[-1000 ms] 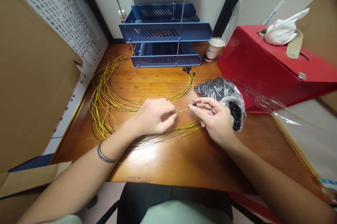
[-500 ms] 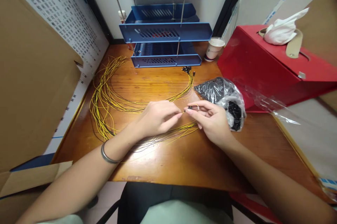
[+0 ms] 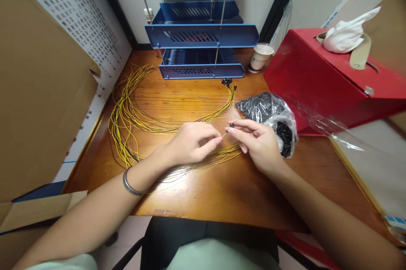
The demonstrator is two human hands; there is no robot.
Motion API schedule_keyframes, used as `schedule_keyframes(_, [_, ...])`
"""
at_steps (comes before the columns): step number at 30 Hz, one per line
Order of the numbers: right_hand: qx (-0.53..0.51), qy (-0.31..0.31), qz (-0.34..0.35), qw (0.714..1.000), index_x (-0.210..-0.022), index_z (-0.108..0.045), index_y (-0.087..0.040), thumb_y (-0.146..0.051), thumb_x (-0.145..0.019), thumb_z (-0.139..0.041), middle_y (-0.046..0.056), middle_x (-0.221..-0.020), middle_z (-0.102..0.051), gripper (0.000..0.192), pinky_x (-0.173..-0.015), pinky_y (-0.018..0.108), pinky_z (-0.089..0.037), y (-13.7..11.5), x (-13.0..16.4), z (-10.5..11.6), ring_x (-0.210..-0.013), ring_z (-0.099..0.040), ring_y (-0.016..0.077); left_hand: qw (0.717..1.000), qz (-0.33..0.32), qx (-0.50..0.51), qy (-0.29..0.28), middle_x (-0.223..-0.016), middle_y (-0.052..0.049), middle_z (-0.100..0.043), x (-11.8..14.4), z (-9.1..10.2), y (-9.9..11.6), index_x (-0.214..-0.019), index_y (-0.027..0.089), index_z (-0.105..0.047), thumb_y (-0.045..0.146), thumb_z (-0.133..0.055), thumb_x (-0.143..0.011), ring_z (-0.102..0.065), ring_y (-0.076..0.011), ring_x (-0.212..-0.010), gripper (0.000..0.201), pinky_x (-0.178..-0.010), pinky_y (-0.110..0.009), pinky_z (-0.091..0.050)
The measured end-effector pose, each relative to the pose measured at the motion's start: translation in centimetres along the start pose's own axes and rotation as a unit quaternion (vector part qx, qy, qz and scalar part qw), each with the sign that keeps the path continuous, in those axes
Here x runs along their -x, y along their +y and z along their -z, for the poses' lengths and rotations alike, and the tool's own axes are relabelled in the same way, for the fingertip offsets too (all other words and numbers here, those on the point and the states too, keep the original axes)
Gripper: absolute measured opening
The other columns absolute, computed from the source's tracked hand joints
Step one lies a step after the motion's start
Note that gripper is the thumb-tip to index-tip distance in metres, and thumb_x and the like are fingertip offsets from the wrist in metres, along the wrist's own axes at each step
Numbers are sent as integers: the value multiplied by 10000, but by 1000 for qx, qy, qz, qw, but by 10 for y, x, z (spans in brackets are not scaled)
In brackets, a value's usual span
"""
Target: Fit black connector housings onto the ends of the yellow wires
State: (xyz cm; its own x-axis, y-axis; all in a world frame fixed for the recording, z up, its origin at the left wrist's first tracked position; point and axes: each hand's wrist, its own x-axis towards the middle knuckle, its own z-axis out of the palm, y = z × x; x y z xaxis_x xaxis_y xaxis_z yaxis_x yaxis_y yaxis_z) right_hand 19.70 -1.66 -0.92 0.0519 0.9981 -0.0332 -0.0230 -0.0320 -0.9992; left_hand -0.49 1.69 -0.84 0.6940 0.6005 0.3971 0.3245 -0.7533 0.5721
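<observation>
My left hand [image 3: 196,143] is closed in a pinch on a thin yellow wire [image 3: 224,134] that runs across to the other hand. Between thumb and fingers, my right hand [image 3: 256,139] grips a small black connector [image 3: 231,125]; its exact shape is too small to make out. The fingertips of both hands are a short way apart. Under and behind them, a long bundle of yellow and black wires [image 3: 127,128] curves over the wooden table. Black connectors [image 3: 226,82] cap the bundle's far ends.
Right of my right hand lies a clear plastic bag [image 3: 264,107] of small black parts. Behind stand blue stacked trays [image 3: 203,36], a paper cup [image 3: 260,56] and a red box [image 3: 317,75] with tissue on top. Cardboard [image 3: 41,80] borders the left side.
The gap between my fingertips has widened slightly, showing more yellow wire. A small wire loop with a pale tip by my right fingers no longer shows. The view has shifted a little.
</observation>
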Motion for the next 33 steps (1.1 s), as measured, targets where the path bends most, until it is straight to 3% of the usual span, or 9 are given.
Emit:
schedule_keyframes(7, [12,-13,7,1000,-865,-752,-155,-400,-649,-875,25,-712,-706,348,-374,216,-313,1,0,-1,-429,-428,55,999,12,38,8,-728,-23,-678,0,-4,1,-802,141,-671,225,-514,-969,-558,-109,-637,244,-646,-238,-426])
schedule_keyframes(16, [20,-38,4,999,-846,-746,-160,-446,-640,-880,-1,-647,-661,377,-388,224,-347,0,1,0,-423,-431,61,997,-5,77,-13,-781,-45,-729,0,-2,-1,-835,149,-701,192,-506,-962,-641,-125,-691,236,-693,-250,-475])
schedule_keyframes(33, [3,-32,-18,999,-878,-754,-145,-350,-670,-847,-17,-597,-634,306,-392,221,-270,-1,-1,0,-414,-396,53,999,-30,7,-19,-714,-24,-692,-1,-4,-2,-785,154,-668,186,-519,-933,-599,-108,-632,212,-652,-224,-448])
